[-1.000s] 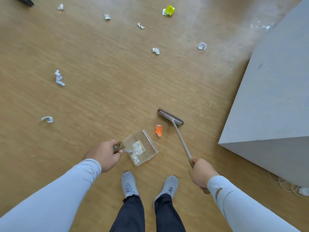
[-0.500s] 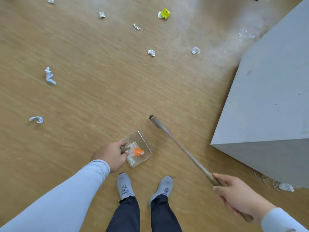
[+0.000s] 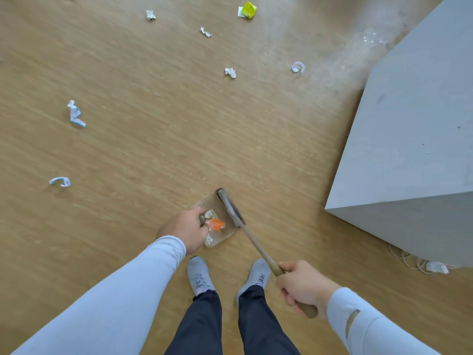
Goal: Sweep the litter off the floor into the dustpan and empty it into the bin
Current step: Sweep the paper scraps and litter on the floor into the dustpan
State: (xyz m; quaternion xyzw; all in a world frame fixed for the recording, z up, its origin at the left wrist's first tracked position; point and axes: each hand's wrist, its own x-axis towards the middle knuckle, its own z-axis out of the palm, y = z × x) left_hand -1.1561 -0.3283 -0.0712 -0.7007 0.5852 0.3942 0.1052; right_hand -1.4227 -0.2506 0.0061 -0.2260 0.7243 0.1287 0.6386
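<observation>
My left hand (image 3: 183, 229) grips the handle of a clear dustpan (image 3: 220, 235) on the wooden floor just ahead of my feet. An orange scrap (image 3: 217, 223) and some white bits lie inside the pan. My right hand (image 3: 302, 286) grips the wooden handle of a brush (image 3: 256, 243); the dark brush head (image 3: 230, 207) lies along the pan's right edge. Several crumpled white paper scraps lie scattered farther out, among them one (image 3: 230, 72) in the middle and one (image 3: 76, 114) at the left. A yellow scrap (image 3: 248, 10) lies at the top. No bin is in view.
A large grey block (image 3: 414, 139) fills the right side, with white cables (image 3: 419, 263) on the floor at its near corner. My two grey shoes (image 3: 226, 275) stand right behind the pan. A curled white strip (image 3: 60, 181) lies far left, another (image 3: 298, 67) near the block.
The orange scrap went from the floor into the dustpan. The brush swung out to the right, then came back with its head against the pan's right edge. My right hand moved back in.
</observation>
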